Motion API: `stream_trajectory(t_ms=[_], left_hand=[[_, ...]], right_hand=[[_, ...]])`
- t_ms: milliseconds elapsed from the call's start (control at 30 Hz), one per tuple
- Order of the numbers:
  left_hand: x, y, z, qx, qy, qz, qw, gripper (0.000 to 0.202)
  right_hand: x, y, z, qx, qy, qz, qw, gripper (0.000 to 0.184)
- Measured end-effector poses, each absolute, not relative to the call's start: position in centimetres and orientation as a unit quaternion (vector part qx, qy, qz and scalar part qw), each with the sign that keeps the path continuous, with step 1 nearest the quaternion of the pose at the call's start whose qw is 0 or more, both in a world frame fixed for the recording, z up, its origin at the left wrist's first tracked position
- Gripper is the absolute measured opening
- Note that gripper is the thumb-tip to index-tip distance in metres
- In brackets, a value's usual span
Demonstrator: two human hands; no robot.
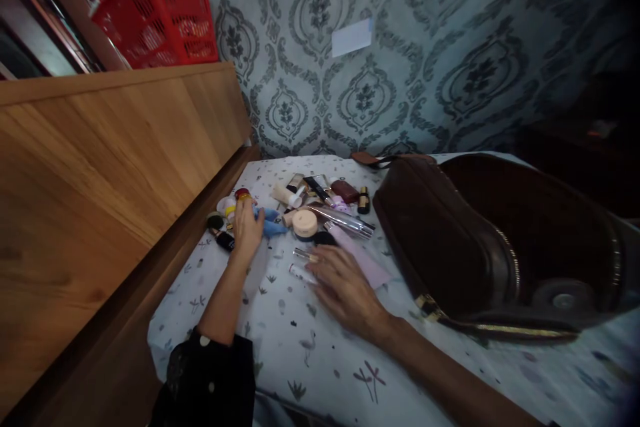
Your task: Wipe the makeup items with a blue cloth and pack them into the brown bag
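My left hand [247, 227] reaches over the left side of a cosmetics pile, fingers forward and thumb apart. Just beyond its fingertips is a small red-topped item [243, 193], and a blue cloth-like thing [273, 221] lies beside the thumb. My right hand [347, 287] lies low over the cloth with fingers extended, their tips at a slim silvery tube [304, 254] and a whitish tube [301, 273]; whether they grip these is hard to see. Between the hands sits a round beige powder jar [305, 224]. A pink pouch-like piece [363, 257] lies beyond my right hand.
A large dark brown bag [445, 247] lies open at the right. Silvery tubes [345, 219], a cream tube [287, 195] and a small black-and-gold bottle [363, 200] lie farther back. The wooden panel [110, 187] borders the left, with a red basket [160, 13] above.
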State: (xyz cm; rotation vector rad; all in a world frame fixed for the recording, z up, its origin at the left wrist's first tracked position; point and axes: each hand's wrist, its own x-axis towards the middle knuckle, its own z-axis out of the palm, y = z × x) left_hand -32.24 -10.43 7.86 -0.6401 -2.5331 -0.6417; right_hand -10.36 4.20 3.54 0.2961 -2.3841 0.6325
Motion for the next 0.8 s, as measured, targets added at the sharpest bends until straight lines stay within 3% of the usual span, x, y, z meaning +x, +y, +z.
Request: stream_trajectory(t_ms=[133,467,667,800], left_hand=[[-34.0,-10.8,7.8,-0.207,-0.927,-0.222,0.220,0.021],[-40.1,-9.8,8.8,-0.097,-0.972,-0.156,0.144,0.041],[-41.7,-8.5,9.2,-0.145,-0.979,-0.117,0.082,0.039],[-41.1,-7.8,10.1,-0.223,-0.964,-0.119,0.078,0.022]], right_hand=[[-10.3,3.6,4.0,0.199,-0.929,0.183,0.253,0.015],[-11.5,3.8,2.1,0.029,-0.948,0.144,0.284,0.037],[-11.1,4.2,2.5,0.042,-0.962,0.178,0.201,0.058],[-11.0,4.3,2.7,0.033,-0.966,0.193,0.167,0.051]])
